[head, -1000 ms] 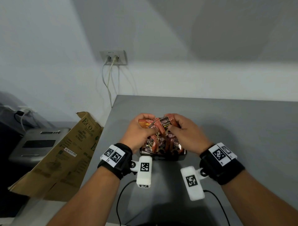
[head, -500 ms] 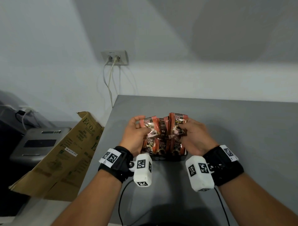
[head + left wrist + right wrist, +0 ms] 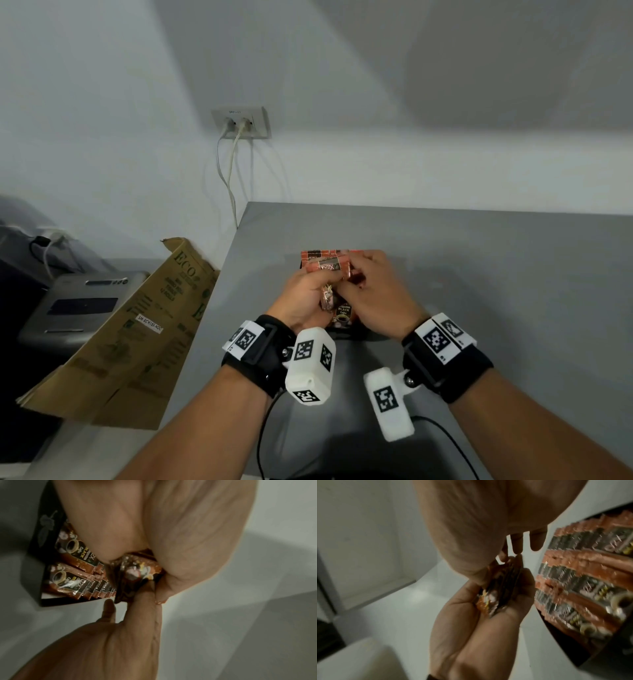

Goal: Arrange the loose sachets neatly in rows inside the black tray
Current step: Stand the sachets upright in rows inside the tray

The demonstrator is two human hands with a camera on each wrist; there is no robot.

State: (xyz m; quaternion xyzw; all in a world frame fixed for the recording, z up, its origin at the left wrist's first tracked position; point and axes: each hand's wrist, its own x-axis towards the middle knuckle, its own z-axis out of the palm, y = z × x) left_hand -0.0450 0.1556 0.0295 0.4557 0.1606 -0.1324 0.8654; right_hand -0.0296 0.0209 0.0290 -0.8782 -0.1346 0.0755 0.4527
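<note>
Holding a small bunch of sachets [image 3: 328, 297] between both hands, just above the black tray [image 3: 36, 534].
The left hand [image 3: 305, 301] has fingers curled round the bunch; the right hand [image 3: 376, 301] pinches its top edge. More sachets stand in rows [image 3: 583, 582] in the tray, near the tabletop's [image 3: 496, 274] left edge, beside a cardboard sheet [image 3: 137, 325].

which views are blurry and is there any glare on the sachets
Head view: fairly sharp, soft wall shadows, wide-angle bend. Left wrist view: dim, sachets in the black tray readable with a small glint on the sachets. Right wrist view: worst, sachet rows smeared by motion blur with speckled glare, the left hand soft.
</note>
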